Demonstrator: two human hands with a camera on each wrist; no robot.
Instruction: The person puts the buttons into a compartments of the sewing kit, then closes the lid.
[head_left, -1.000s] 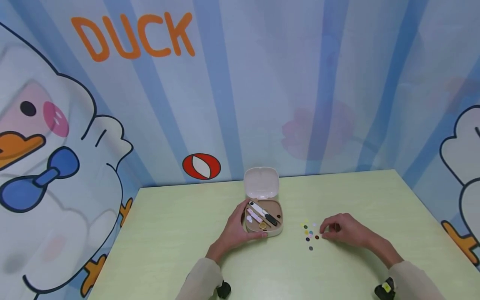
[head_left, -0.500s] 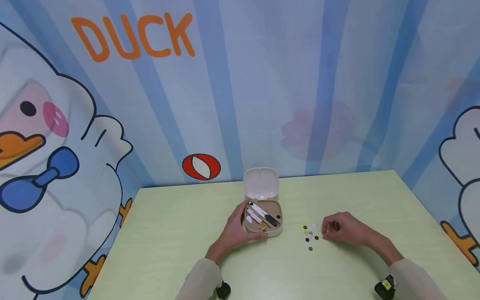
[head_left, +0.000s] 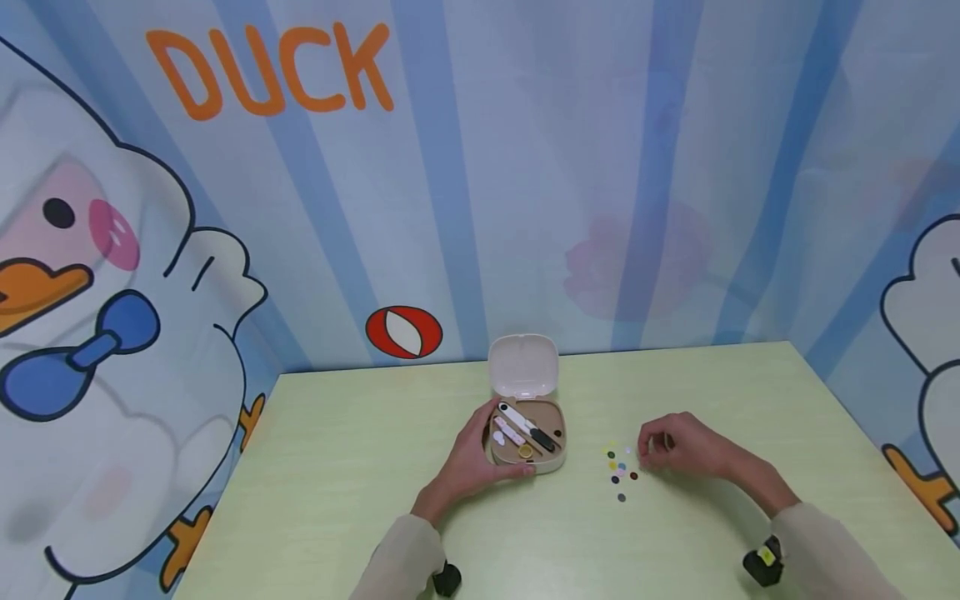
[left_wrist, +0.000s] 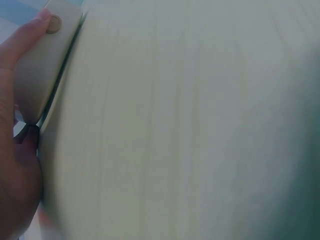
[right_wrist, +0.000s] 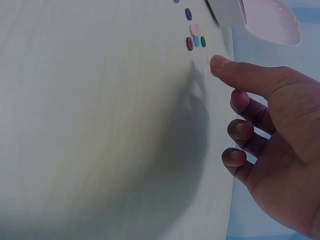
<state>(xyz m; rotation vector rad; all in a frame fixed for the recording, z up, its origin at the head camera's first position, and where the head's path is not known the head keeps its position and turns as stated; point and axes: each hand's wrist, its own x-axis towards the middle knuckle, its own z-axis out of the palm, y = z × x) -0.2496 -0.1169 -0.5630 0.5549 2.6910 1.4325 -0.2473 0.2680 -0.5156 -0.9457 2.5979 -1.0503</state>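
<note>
A small hinged case [head_left: 551, 465], beige inside with a pale lid [head_left: 523, 367] raised at the back, stands on the table. My left hand [head_left: 474, 458] grips its left side, thumb along the front wall; the left wrist view shows the thumb beside a round brown clasp [left_wrist: 53, 24]. Inside lie a white-and-black tool [head_left: 528, 427], a pale pink stick [head_left: 509, 430] and a gold ring-like piece [head_left: 525, 451]. My right hand [head_left: 686, 447] is low over the table, right of several small coloured buttons [head_left: 622, 467], fingers curled, thumb near the index. I cannot tell whether it pinches a button.
The light wood-grain table [head_left: 360, 433] ends at a blue striped backdrop [head_left: 525, 167] with a cartoon duck on the left. A grey button [head_left: 621, 497] lies nearest to me, apart from the others. A dark red one [right_wrist: 189, 44] shows in the right wrist view.
My right hand has shifted slightly left and away from me, its fingertips now nearer the far buttons. The left hand and the case stay in place.
</note>
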